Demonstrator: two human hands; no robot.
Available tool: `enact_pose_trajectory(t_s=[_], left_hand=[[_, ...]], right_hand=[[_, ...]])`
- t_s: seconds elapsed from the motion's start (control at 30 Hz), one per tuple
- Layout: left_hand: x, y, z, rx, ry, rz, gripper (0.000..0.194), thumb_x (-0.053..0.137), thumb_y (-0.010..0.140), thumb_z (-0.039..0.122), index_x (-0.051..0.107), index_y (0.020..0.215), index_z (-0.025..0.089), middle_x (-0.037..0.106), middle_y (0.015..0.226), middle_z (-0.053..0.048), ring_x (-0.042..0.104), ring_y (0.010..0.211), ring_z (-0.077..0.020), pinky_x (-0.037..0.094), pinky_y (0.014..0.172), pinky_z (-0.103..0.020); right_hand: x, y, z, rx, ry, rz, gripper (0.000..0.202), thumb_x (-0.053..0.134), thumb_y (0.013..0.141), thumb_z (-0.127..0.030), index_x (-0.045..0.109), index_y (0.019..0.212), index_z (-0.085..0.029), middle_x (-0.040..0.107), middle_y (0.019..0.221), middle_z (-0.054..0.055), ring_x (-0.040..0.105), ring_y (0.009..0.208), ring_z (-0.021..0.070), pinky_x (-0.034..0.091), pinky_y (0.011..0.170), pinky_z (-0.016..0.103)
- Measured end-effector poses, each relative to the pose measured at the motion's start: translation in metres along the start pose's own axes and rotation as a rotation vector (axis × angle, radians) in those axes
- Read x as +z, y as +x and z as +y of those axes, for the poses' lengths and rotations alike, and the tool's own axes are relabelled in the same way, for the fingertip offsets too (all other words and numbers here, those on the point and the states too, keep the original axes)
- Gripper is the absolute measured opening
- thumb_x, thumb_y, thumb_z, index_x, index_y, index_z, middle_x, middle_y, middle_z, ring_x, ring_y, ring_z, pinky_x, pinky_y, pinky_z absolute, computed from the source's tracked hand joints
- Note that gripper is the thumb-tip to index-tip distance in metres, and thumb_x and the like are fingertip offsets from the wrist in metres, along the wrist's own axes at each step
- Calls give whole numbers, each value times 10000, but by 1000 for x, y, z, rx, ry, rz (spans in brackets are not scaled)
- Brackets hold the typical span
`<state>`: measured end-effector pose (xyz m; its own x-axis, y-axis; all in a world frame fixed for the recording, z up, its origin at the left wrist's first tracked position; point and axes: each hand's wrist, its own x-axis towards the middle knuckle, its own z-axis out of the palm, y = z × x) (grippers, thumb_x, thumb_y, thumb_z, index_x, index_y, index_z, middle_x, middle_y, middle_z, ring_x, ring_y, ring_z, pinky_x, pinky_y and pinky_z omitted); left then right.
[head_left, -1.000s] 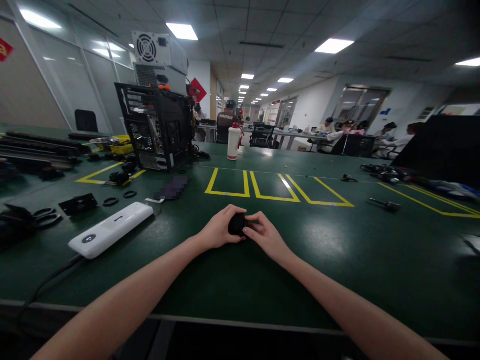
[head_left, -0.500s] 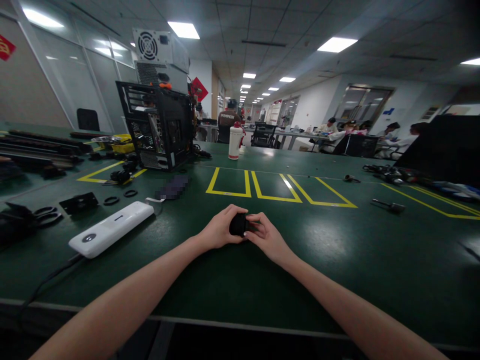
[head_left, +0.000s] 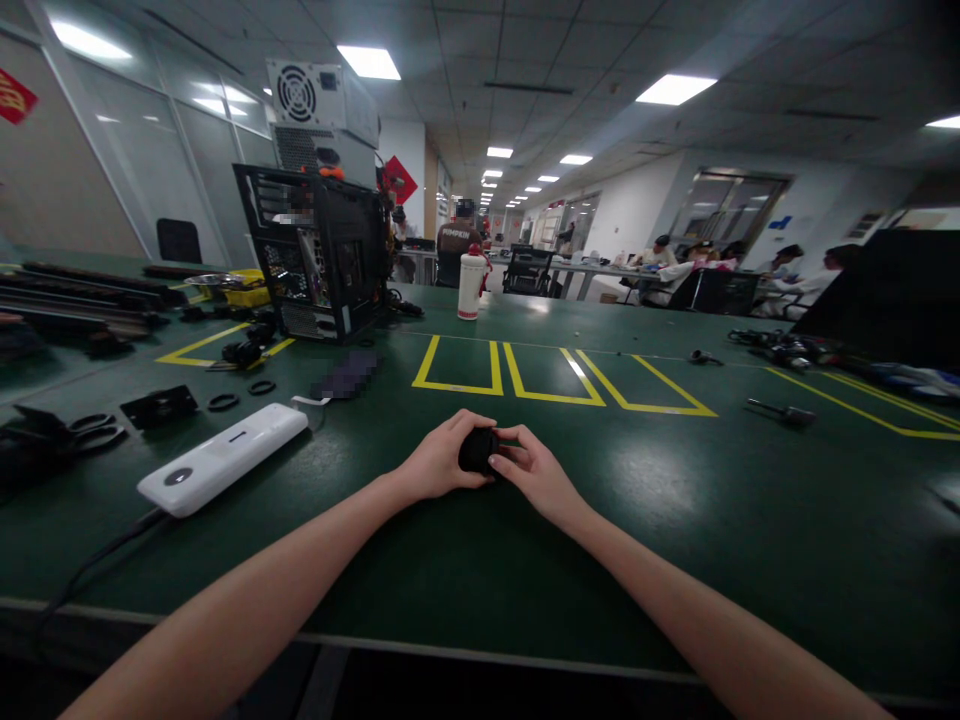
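Observation:
A small, dark, rounded part (head_left: 477, 451) is between my two hands, just above or on the green table (head_left: 480, 580). My left hand (head_left: 442, 455) wraps its thumb and fingers round the part from the left. From the right, my right hand (head_left: 531, 472) has its thumb and fingertips pressed against the same part. Its fine details are too dark to make out. Yellow tape outlines (head_left: 457, 387) lie on the table beyond my hands.
To the left lie a white power strip (head_left: 225, 458), black rings (head_left: 223, 402) and a black plate (head_left: 159, 407). Farther back stand an open computer case (head_left: 322, 250) and a white bottle (head_left: 470, 286). A screwdriver-like tool (head_left: 781, 412) lies at the right.
The fingers of my right hand have shifted slightly on the dark part and sit closer against it. My left hand keeps its hold with hardly any movement.

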<state>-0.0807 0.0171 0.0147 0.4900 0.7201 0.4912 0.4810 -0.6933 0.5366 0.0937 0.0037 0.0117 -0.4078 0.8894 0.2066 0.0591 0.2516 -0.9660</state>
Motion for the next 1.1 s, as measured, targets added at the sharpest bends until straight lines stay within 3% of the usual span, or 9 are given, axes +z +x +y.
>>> enact_pose_trajectory(t_s=[0.2, 0.4, 0.7, 0.9, 1.1], left_hand=[[0, 0, 0, -1, -1, 0, 583, 689, 595, 215, 419, 1111, 233, 489, 1070, -30, 497, 990, -206, 416, 847, -336], [-1, 0, 2, 7, 14, -6, 589, 695, 604, 252, 412, 1121, 227, 484, 1069, -31, 501, 978, -198, 420, 840, -328], [-1, -1, 0, 27, 21, -2, 583, 690, 610, 252, 409, 1119, 219, 482, 1062, -32, 497, 960, -190, 425, 813, -312], [0, 0, -2, 39, 14, 2, 593, 695, 604, 260, 405, 1120, 217, 481, 1061, -31, 491, 970, -192, 415, 836, -313], [1, 1, -2, 21, -2, 8, 592, 706, 585, 246, 420, 1103, 228, 490, 1045, -25, 499, 961, -199, 419, 823, -321]], right_hand=[[0, -3, 1, -28, 26, -27, 274, 595, 711, -229, 464, 952, -228, 551, 999, 12, 538, 1023, 176, 452, 882, 351], [0, 2, 3, -49, -28, 44, 149, 526, 766, -297, 491, 884, -211, 548, 909, 3, 573, 903, 159, 471, 813, 328], [1, 0, 1, -70, -52, 28, 136, 517, 771, -250, 489, 899, -217, 534, 941, 5, 555, 937, 153, 458, 839, 325], [0, 4, 8, -124, -56, 96, 124, 544, 753, -290, 521, 833, -198, 530, 910, 6, 552, 900, 151, 446, 819, 313], [0, 7, 5, -66, -21, 123, 184, 568, 734, -290, 511, 885, -201, 549, 913, 7, 557, 923, 163, 431, 841, 325]])
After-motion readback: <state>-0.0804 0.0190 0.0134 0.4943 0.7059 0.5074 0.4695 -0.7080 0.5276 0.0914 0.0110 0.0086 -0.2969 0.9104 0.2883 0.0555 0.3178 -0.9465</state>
